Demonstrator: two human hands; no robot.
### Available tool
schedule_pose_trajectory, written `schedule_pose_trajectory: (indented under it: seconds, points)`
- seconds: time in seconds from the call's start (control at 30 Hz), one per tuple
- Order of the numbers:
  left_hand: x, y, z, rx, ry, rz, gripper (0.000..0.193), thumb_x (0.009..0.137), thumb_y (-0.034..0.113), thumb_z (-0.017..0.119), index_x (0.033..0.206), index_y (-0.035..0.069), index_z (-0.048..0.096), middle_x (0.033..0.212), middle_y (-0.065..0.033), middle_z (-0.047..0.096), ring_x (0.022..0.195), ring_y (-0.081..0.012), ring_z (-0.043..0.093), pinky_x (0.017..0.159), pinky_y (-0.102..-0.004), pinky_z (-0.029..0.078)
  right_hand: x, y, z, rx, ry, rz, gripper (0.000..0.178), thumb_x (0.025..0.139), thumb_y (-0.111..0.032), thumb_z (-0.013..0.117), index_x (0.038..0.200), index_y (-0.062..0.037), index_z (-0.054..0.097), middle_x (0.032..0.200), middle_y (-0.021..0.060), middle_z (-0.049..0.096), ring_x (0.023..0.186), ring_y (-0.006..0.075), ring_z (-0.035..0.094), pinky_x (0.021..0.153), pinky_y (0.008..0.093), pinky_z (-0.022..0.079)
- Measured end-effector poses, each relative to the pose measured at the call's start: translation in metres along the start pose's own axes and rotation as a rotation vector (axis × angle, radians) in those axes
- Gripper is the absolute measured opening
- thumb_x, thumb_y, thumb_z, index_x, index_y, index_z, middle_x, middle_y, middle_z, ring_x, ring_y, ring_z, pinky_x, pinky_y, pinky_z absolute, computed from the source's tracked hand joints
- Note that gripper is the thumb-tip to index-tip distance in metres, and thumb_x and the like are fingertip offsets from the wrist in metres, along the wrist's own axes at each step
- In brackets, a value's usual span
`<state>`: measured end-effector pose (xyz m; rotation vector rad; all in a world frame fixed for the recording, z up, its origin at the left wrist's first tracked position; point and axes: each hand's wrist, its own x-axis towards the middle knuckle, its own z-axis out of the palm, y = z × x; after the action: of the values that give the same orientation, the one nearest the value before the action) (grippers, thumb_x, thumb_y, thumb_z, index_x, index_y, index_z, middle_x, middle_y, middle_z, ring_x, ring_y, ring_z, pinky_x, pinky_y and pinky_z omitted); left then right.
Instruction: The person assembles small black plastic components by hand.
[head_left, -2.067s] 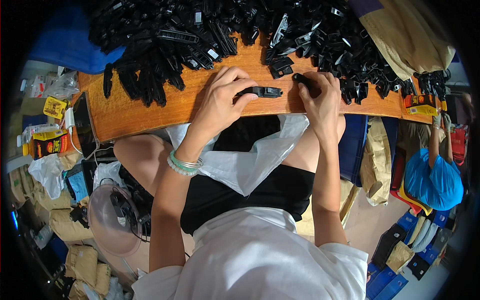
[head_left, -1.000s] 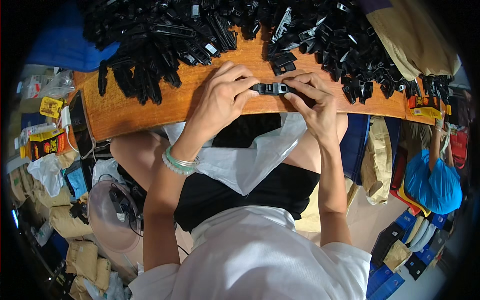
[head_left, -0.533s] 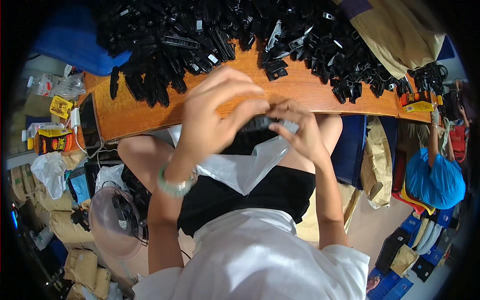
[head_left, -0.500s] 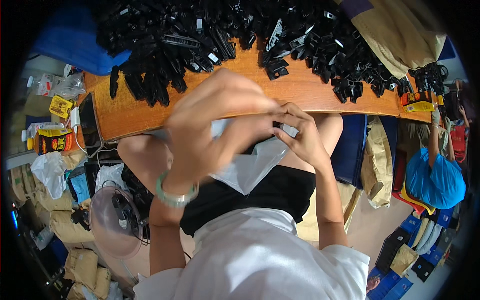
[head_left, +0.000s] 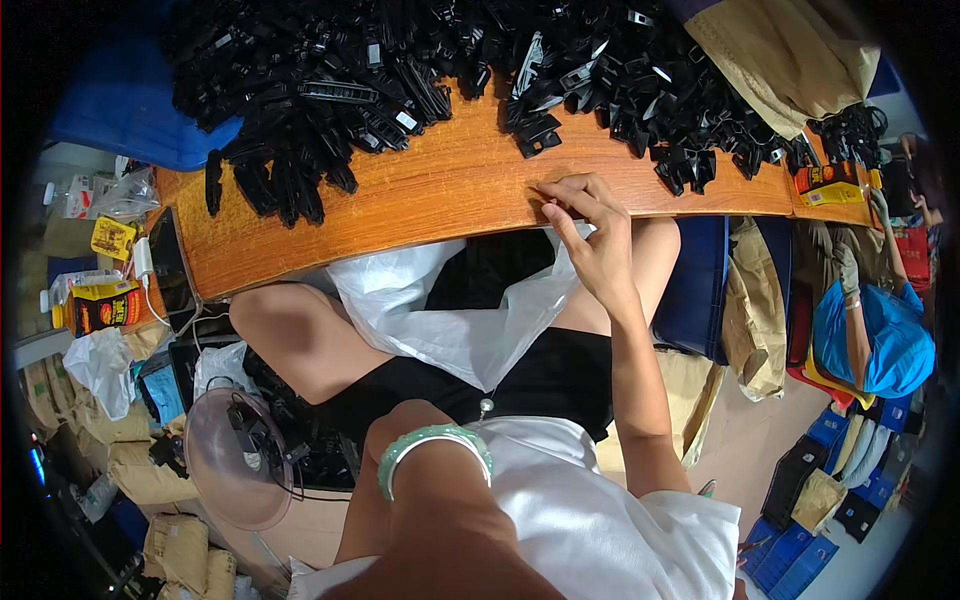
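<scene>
My right hand (head_left: 598, 225) is at the near edge of the wooden table (head_left: 430, 205), its fingers curled. Thumb and forefinger tips stand slightly apart, and I see nothing between them. Raised close in front of my chest, my left hand (head_left: 440, 535) runs out through the lower edge of the picture, so its fingers are hidden. A pale green bangle (head_left: 435, 445) circles that wrist. Across my lap lies a white plastic bag (head_left: 450, 335), opened toward the table edge, with dark stuff inside. Many black plastic parts (head_left: 340, 95) are heaped along the far side of the table.
A brown paper sack (head_left: 785, 65) leans over the heap at the far right. At the far left is a blue bin (head_left: 140, 110). A pinkish round tub (head_left: 235, 460) stands left of my legs, blue crates (head_left: 690, 285) to the right. A person in blue (head_left: 875, 335) sits further right.
My left hand has left the right fingertips and come back toward my chest. The small dark piece at the right fingertips no longer shows. The bag on my lap is now uncovered.
</scene>
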<state>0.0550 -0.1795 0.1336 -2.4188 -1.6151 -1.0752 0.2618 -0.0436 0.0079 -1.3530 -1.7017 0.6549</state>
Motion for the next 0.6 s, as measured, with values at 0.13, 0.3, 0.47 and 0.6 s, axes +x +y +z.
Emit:
schedule_pose_trajectory:
  seconds: [0.13,0.3,0.47,0.6]
  points:
    - [-0.012,0.002,-0.018,0.247,-0.005,-0.044,0.023,0.091,0.022,0.056,0.089,0.0,0.061,0.087,-0.0117,0.06,0.069,-0.0198,0.058,0.055,-0.0292,0.047,0.001,0.0,0.002,0.003,0.01,-0.01,0.021,0.081,-0.001,0.066,0.102,0.0007,0.069,0.092,0.0114,0.061,0.089,0.0262,0.059,0.081,0.0326,0.046]
    - [-0.004,-0.015,-0.017,0.554,-0.011,-0.093,0.028,0.096,0.026,0.051,0.09,0.0,0.058,0.086,-0.0124,0.059,0.067,-0.019,0.057,0.051,-0.0291,0.046,0.001,0.002,0.001,0.004,0.029,-0.028,0.02,0.083,-0.001,0.065,0.103,0.0015,0.069,0.092,0.0119,0.061,0.084,0.0261,0.061,0.077,0.0322,0.047]
    - [0.115,-0.048,0.107,-1.023,0.459,-0.035,0.022,0.096,0.007,0.049,0.11,-0.005,0.061,0.1,-0.0076,0.063,0.095,-0.014,0.061,0.087,-0.0259,0.047,0.023,0.004,0.002,0.036,0.161,0.06,0.018,0.087,0.001,0.06,0.104,0.0036,0.066,0.093,0.0148,0.06,0.077,0.0261,0.062,0.069,0.0323,0.048]
    - [0.129,-0.101,0.205,-0.38,0.058,-0.242,0.022,0.088,0.014,0.063,0.101,-0.004,0.065,0.094,-0.0141,0.065,0.081,-0.0248,0.066,0.073,-0.033,0.051,0.053,0.005,0.019,-0.315,0.274,-0.04,0.027,0.083,-0.018,0.07,0.103,-0.0002,0.066,0.095,0.0177,0.06,0.08,0.035,0.062,0.071,0.0404,0.049]
